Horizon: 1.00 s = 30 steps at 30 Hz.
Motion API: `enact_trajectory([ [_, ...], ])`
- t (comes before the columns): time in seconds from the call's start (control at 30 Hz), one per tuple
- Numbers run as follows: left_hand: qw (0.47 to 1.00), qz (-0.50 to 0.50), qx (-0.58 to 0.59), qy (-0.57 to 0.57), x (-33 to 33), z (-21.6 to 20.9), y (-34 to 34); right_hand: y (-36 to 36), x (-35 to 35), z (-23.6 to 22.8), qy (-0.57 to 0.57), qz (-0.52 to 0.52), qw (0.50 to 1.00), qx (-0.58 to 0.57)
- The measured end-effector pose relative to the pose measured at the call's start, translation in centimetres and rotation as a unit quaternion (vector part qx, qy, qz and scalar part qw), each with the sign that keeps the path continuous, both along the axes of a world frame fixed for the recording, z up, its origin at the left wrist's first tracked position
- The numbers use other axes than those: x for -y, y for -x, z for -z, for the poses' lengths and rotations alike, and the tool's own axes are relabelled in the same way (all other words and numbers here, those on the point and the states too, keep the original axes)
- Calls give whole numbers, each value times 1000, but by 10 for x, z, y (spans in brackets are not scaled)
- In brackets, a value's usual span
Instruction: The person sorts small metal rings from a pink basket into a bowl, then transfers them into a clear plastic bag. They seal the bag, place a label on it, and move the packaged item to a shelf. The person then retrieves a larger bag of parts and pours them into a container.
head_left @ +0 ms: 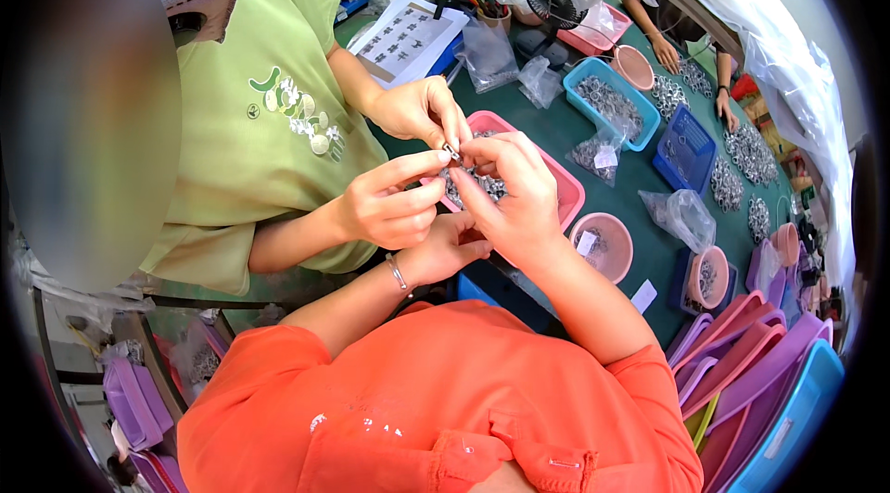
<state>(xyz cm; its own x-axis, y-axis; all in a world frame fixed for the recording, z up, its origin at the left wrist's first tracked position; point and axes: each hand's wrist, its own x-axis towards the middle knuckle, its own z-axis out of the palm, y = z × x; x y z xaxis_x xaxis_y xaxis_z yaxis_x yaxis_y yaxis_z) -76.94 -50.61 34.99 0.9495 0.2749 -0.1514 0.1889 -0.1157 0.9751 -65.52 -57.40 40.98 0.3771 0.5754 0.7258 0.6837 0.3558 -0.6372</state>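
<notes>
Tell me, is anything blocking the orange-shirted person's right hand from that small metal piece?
Nothing visible is: the right hand has its fingertips at the small metal piece, though the co-worker's hands crowd its left and far sides.

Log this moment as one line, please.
left hand: near pink tray, grip unclear | right hand: fingertips at small metal part | co-worker's hands: at same part

A bracelet [397,272] is worn on the left forearm [357,305], which is angled inward. The left grip [449,250] is held just beyond the bracelet, partly hidden. The right forearm [598,303] is slanted inward, right of the bracelet; the right grip [510,189] is raised farther beyond it, thumb and forefinger extended.
</notes>
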Motion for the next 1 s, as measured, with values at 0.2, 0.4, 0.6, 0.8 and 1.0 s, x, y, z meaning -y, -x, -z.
enact_trajectory([
  [0.2, 999, -11, -4, 32, -3, 8, 5, -2, -1, 0, -41, 24, 998, 28],
  [0.4, 976, -48, 170, 129, 0, -15, -1, -6, 9, 3, -73, 45, 996, 30],
  [0.6, 920, -69, 249, 294, 11, -29, -9, -17, 37, 8, -88, 44, 995, 20],
  [0.8, 924, -67, 272, 260, 31, -38, -22, -24, 70, 18, -77, 51, 996, 17],
  [1.0, 934, -84, 263, 228, 37, -31, -35, -32, 81, 30, -72, 67, 995, 12],
])
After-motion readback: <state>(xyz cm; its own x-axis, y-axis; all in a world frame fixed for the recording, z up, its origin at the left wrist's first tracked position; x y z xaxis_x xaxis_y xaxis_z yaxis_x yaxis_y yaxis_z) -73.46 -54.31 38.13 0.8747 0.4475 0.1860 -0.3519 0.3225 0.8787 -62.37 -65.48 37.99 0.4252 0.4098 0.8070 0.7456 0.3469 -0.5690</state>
